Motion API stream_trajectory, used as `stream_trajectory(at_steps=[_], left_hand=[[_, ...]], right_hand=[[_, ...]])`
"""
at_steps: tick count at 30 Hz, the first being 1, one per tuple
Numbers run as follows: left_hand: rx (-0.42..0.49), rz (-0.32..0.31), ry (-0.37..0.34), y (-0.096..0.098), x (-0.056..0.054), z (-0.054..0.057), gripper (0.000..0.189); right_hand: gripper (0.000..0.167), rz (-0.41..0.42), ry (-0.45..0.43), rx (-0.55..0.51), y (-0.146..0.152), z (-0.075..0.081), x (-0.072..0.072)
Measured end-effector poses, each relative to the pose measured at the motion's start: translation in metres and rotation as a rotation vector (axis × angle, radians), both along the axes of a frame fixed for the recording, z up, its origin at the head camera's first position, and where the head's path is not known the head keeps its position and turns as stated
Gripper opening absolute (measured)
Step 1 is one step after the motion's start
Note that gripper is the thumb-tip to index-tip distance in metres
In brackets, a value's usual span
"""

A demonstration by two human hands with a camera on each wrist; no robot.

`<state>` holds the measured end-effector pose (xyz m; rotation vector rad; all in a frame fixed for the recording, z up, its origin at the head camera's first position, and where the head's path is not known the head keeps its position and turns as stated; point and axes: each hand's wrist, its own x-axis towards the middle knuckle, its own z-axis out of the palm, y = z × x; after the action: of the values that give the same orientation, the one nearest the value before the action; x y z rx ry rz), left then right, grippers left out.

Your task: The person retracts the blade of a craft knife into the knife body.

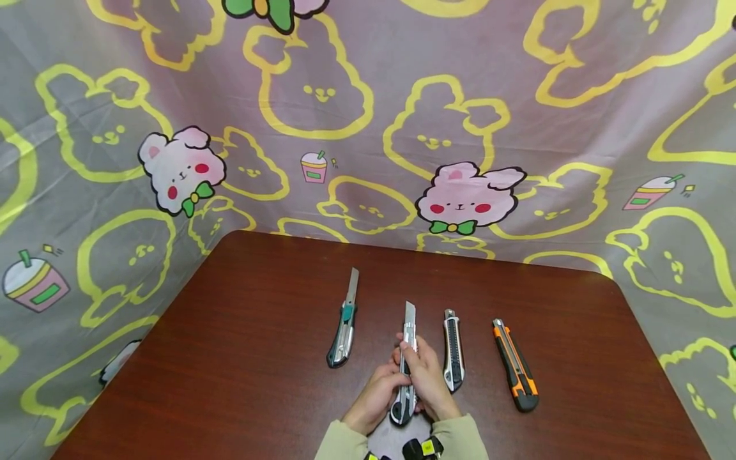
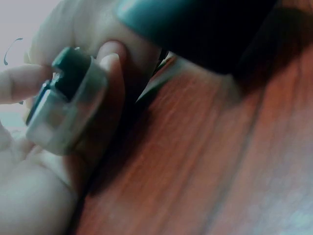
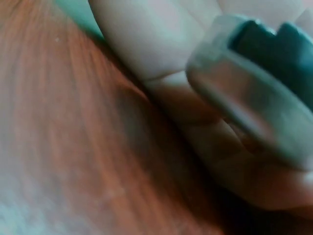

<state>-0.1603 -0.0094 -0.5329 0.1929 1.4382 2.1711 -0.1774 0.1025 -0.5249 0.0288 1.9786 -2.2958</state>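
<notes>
Both hands clamped on one silver-and-black box cutter (image 1: pixel 404 404): left hand (image 1: pixel 379 391) curled round the lower handle, right hand (image 1: pixel 427 375) round it higher up, thumbs toward the top side. Cutter sits between the palms, above the near-middle part of a dark reddish-brown table (image 1: pixel 241 345), blade (image 1: pixel 410 314) extended, tip pointing toward the far edge, butt toward the person. Wrist views blurred; they show the rounded butt end against the palms. Three more cutters lie on the tabletop: teal-slider cutter (image 1: pixel 344 332) left of the hands, long blade out; white-and-black cutter (image 1: pixel 453 352) just beside the right hand, no long blade showing; orange-and-black cutter (image 1: pixel 515 367) farther right, tilted, front end away from the person. Light green sleeves (image 1: pixel 464 436) on both arms, black device (image 1: pixel 413 449) with yellow label at the wrist. Behind: grey-pink cloth (image 1: pixel 368 156), yellow outlined animals, bunnies, drink cups.
</notes>
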Motion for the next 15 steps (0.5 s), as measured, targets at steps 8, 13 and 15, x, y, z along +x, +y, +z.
stream_trajectory(at_steps=[8, 13, 15], left_hand=[[-0.01, 0.0, -0.005, -0.0001, -0.0007, -0.0023, 0.012], [-0.006, -0.019, 0.001, -0.001, -0.0012, -0.002, 0.013], [-0.006, -0.023, 0.002, -0.0014, -0.0012, -0.0015, 0.014]], right_hand=[[0.041, -0.032, -0.083, 0.003, 0.0013, -0.0018, -0.0042], [0.052, -0.034, -0.117, -0.012, 0.003, -0.0023, -0.0057], [0.058, -0.03, -0.122, -0.023, 0.0035, -0.0021, -0.0059]])
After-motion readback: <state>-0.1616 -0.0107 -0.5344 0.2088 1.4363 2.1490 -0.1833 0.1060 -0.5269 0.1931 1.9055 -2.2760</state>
